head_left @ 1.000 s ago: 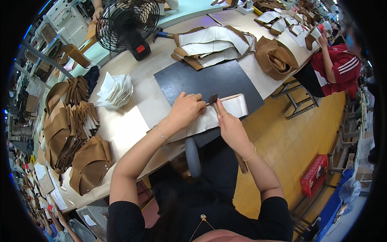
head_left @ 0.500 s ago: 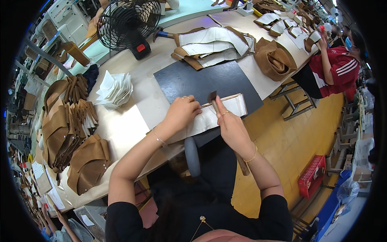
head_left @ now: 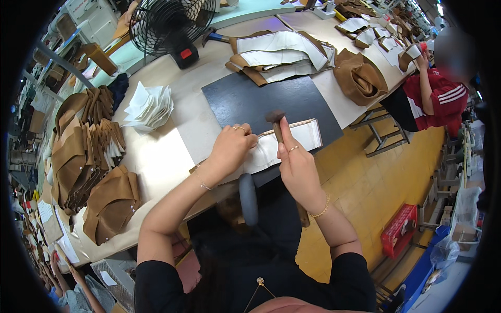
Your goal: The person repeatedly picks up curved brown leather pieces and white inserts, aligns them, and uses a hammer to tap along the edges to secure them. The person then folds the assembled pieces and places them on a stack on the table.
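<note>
On the table (head_left: 182, 94), a black fan (head_left: 185, 55) stands toward the far side, just left of a blue-handled tool (head_left: 218, 37), while a loose stack of white sheets (head_left: 148, 109) lies between the fan and piled brown pieces (head_left: 70, 156) at the left. Farther right, a bundled brown piece (head_left: 360, 75) sits near a person in a red top (head_left: 443, 96), with a stool (head_left: 389, 140) on the yellow floor (head_left: 349, 193) below and a red crate (head_left: 399, 229) near clear plastic (head_left: 450, 251).

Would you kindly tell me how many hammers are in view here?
2: one hammer in the right hand, one blue-handled hammer beside the fan. Others may be hidden.
</note>
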`<state>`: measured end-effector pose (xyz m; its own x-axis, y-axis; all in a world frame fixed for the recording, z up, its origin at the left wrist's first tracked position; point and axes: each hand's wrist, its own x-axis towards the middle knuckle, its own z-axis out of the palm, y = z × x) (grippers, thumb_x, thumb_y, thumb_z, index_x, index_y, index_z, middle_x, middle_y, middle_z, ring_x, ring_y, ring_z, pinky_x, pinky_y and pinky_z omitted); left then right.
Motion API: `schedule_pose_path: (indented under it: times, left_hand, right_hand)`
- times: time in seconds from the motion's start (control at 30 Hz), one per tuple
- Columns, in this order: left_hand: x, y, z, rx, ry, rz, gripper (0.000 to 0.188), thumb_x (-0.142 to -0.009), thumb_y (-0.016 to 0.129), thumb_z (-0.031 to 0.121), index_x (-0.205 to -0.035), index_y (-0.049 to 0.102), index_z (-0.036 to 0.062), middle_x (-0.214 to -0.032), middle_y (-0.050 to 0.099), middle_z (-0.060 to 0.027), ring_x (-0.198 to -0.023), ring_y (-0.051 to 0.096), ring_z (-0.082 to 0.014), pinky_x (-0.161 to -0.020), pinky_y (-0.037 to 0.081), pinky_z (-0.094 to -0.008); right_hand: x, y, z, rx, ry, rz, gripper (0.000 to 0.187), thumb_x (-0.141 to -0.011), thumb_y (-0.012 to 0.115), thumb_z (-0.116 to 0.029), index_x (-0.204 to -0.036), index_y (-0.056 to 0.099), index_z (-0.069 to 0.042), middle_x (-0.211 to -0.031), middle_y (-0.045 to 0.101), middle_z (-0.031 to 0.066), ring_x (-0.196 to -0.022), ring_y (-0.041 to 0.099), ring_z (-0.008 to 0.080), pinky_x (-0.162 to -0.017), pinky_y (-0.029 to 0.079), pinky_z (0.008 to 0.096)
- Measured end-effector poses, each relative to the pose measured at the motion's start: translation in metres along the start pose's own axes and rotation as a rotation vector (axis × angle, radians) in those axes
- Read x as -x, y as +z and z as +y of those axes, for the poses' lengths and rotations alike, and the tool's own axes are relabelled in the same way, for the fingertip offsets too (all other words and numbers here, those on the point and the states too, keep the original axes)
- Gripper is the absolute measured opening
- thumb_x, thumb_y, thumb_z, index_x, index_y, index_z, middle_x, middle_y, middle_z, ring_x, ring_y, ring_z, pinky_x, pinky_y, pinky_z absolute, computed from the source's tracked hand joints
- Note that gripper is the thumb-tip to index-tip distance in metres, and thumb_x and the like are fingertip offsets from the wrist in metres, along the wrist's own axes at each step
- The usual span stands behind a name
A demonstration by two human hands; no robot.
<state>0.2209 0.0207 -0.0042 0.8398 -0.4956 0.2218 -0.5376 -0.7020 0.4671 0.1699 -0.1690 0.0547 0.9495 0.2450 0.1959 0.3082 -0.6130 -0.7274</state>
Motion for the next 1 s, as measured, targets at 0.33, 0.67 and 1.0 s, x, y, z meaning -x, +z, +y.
schedule_pose_path:
  times: [0.33,0.67,1.0]
  left_hand:
    - [0.007,0.007,-0.013,0.142,-0.049,0.098,0.014,-0.084,0.072,0.017,-0.085,0.07,0.0027,-0.082,0.061,-0.0106,-0.08,0.062,-0.0302,-0.072,0.05,-0.042]
    - [-0.004,0.027,-0.013,0.137,-0.017,0.203,0.012,-0.088,0.068,0.014,-0.089,0.062,0.0048,-0.092,0.057,-0.012,-0.086,0.061,-0.0332,-0.076,0.05,-0.0427]
    - [-0.038,0.028,0.004,0.282,-0.143,0.084,0.012,-0.087,0.068,0.015,-0.09,0.072,0.0046,-0.091,0.063,-0.0121,-0.091,0.063,-0.0319,-0.081,0.05,-0.0425]
  right_hand:
    - [-0.007,0.002,0.01,-0.02,0.077,-0.106,0.051,-0.102,0.048,-0.01,-0.15,0.036,0.003,-0.087,0.064,0.0274,-0.08,0.065,0.0411,-0.075,0.051,0.0474]
    - [-0.003,-0.01,0.014,-0.002,0.091,-0.043,0.053,-0.102,0.047,-0.008,-0.152,0.033,0.001,-0.087,0.063,0.0245,-0.079,0.064,0.0395,-0.074,0.051,0.0444]
    - [-0.007,-0.016,0.056,0.184,0.244,-0.096,0.051,-0.102,0.046,-0.01,-0.151,0.034,0.001,-0.09,0.064,0.0277,-0.081,0.065,0.0423,-0.074,0.051,0.048]
